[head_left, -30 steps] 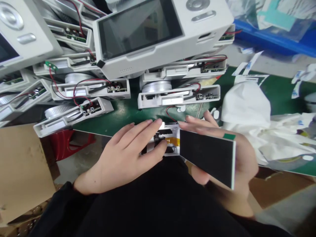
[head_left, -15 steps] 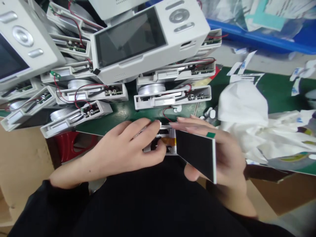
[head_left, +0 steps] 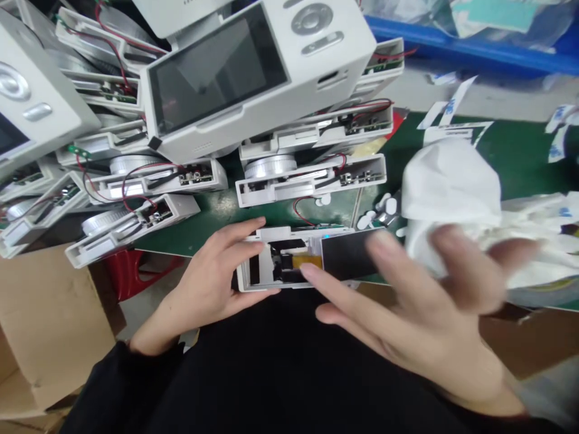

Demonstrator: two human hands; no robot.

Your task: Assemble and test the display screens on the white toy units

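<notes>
White open housing point(head_left: 266, 274), black panel point(head_left: 348, 254) at one end, left fingers point(head_left: 246, 250) gripping its opposite end.

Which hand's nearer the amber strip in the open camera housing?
Right. The right hand has a fingertip at the lower edge of the amber strip; the left hand grips the camera housing around its left end.

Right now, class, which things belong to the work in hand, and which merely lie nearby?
At work:
open white camera body, in the left hand
flat black rectangular screen
orange ribbon strip

Lying about:
crumpled white wrapping
blue plastic tray
brown cardboard box
</notes>
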